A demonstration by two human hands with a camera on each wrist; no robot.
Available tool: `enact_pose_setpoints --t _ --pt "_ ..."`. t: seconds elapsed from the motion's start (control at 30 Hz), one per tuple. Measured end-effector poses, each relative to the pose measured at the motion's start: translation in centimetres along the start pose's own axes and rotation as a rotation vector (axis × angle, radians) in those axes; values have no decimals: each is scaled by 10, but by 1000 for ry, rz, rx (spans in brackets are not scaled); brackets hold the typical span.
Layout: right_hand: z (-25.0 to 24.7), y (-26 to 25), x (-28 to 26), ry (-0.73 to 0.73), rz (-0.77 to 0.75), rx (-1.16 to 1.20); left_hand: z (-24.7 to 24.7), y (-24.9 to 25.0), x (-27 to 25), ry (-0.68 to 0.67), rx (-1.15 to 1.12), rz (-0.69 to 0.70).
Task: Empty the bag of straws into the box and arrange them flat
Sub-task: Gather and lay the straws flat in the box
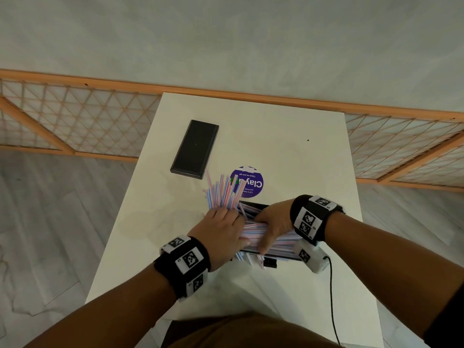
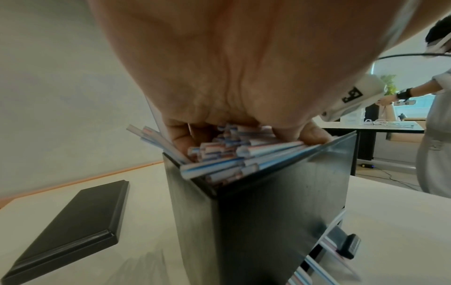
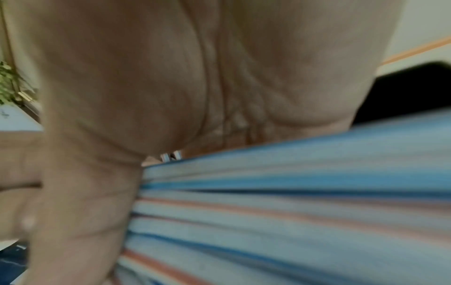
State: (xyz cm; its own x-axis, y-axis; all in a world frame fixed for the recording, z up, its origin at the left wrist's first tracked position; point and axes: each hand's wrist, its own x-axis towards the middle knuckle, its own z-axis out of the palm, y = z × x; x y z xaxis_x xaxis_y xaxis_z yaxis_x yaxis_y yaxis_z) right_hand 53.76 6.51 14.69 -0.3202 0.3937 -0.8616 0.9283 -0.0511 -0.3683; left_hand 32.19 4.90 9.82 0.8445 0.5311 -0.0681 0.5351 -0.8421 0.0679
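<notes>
Together, our 2 hands work over a black box (image 2: 256,221) near the front of a white table (image 1: 288,151). Our left hand (image 1: 221,232) curls its fingers round a fan of striped straws (image 1: 223,192) that sticks out past the box's far left corner. Our right hand (image 1: 273,222) wraps thumb and fingers round another bundle lying across the box. A black lid (image 1: 194,149) lies farther back, apart.

Both forearms reach forward and converge over the box (image 2: 256,212). The left hand (image 1: 221,232) sits at the box's left end, fingers (image 2: 179,135) curled round the straws (image 1: 223,189). The right hand (image 1: 275,222) lies over its middle, thumb on the near side, clasping the bundle.
</notes>
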Motion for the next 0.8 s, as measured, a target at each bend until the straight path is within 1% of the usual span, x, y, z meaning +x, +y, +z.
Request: enact_pose_setpoints --t 0.07,0.13,0.2,0.3,0.37,0.43,0.5,0.53,0.67,0.73,0.8 --pt "3 2 -3 76 -5 -37 -1 -1 -1 -5 -20 -1" --pt "8 2 -4 201 5 -152 -1 -1 1 -14 -17 -15" --pt "14 1 -9 314 7 -200 -3 2 6 -48 -35 -53" --pt "19 1 -22 447 -69 -123 -9 4 10 -67 -120 -97" --pt "22 5 -30 525 -118 -60 -19 6 8 -36 -176 -125" --pt "28 12 -38 581 -109 -62 -34 6 2 0 -189 -163" --pt "34 19 -45 607 -74 -76 -46 4 -5 -16 -179 -216" --pt "38 22 -46 607 -53 -81 -49 3 -8 -49 -169 -241" --pt "52 23 -40 557 8 -103 -51 5 -11 -236 -203 -333" --pt "57 19 -31 537 14 -91 -49 10 -9 -259 -261 -361" --pt "59 15 -23 529 25 -108 -47 14 -6 -252 -326 -378"
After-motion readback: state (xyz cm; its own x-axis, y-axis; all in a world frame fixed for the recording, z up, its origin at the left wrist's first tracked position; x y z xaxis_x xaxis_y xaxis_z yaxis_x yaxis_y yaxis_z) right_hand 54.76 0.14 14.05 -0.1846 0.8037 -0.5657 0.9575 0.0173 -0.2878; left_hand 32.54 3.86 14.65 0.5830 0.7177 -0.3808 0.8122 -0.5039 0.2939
